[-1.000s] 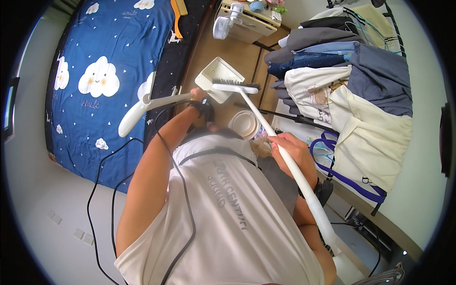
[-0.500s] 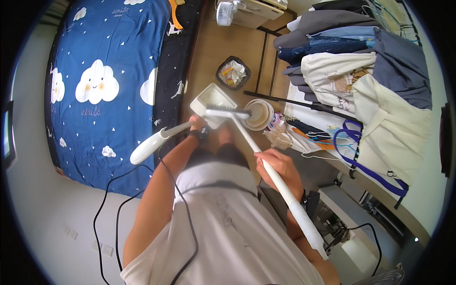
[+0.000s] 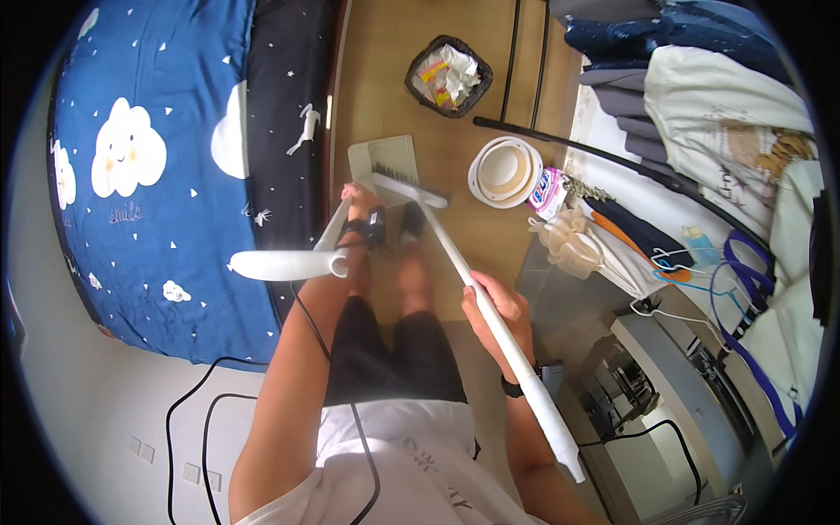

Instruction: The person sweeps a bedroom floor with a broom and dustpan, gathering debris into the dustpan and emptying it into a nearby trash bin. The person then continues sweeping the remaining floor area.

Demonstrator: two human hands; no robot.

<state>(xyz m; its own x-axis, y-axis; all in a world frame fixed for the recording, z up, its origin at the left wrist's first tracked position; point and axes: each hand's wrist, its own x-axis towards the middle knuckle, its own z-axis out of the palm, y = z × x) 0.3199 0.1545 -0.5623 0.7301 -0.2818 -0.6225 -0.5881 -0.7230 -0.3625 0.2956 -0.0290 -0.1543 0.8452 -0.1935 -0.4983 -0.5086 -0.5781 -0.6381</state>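
My left hand (image 3: 357, 203) is closed round the lower handle of a long-handled cream dustpan (image 3: 391, 150). The dustpan's thick white grip end points back to the left, past my forearm. My right hand (image 3: 499, 319) is wrapped round the white stick of a broom (image 3: 448, 246), whose upper end slants down to the lower right. At the pan's near side lies the broom head, its grey bristles over the pan's inside. Whether the bristles touch the pan I cannot tell. What the pan holds, if anything, cannot be made out.
A black-lined bin (image 3: 449, 77) with crumpled waste stands ahead on the wooden floor. Nested white basins (image 3: 506, 172) sit right of the broom head. The bed (image 3: 175, 219) borders the left; a clothes rack with hanging garments (image 3: 700, 131) and a desk (image 3: 674, 385) are at the right.
The view has shifted, with bin and basins appearing larger and my legs showing more. The dustpan looks turned, its grip end now lying more level. Both hands keep their holds.
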